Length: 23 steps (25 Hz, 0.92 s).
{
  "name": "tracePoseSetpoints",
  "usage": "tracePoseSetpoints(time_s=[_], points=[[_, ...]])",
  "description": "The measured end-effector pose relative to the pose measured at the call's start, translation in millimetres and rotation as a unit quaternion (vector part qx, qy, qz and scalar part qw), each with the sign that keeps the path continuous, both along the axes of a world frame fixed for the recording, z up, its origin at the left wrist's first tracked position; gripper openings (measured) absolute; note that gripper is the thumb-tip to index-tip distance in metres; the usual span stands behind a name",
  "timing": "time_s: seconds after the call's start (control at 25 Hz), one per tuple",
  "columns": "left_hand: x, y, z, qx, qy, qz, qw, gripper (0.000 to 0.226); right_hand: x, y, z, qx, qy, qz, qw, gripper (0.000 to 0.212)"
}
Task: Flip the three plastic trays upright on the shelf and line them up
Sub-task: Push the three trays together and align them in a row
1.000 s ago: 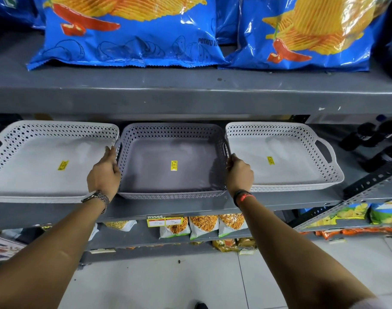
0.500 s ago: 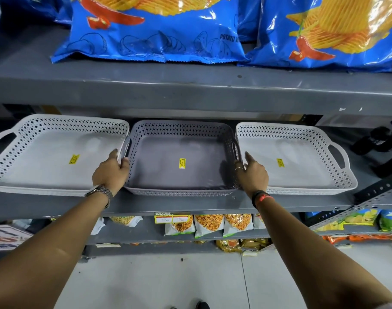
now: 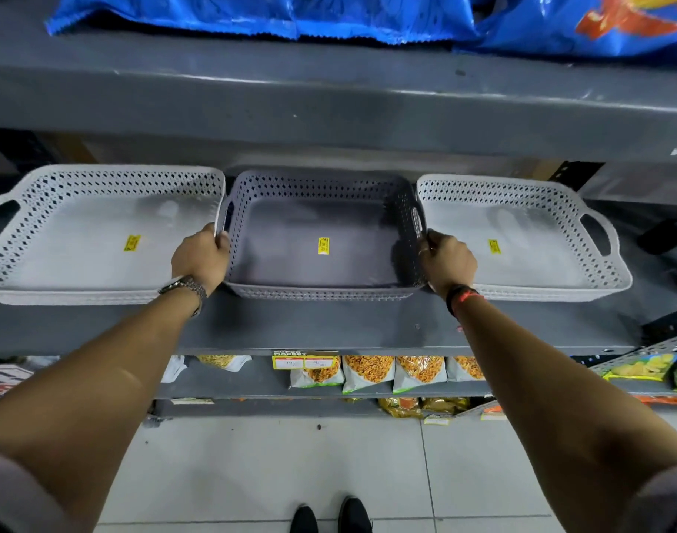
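Gripping the grey middle tray by its two side handles, the left hand and right hand had their fingers curled shut on its rims, and the step looked like the final lining-up. All three sat open side up on the shelf, the white left tray and white right tray flanking it, long axes running left to right; next would likely be a small square push back
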<state>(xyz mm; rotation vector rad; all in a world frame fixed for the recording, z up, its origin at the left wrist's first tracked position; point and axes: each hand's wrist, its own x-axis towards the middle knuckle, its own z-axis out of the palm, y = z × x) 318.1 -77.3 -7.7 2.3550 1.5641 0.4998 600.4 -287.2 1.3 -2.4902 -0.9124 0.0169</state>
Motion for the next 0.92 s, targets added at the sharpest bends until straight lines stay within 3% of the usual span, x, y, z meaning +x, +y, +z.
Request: tracePoseSetpoints(time_s=[0.44,0.68,0.92], points=[[13,20,-4,0.002,-0.011,-0.008,1.000,0.040,16,24,-9,0.006,0.016,-0.014,1.000,0.028],[11,8,-7,-0.020,0.045,0.018,0.999,0.039,8,20,-15,-0.033,0.031,-0.017,0.999,0.035],[14,1,1,-0.030,0.024,0.036,0.999,0.035,-2,19,-6,-0.051,0.057,-0.032,0.997,0.030]])
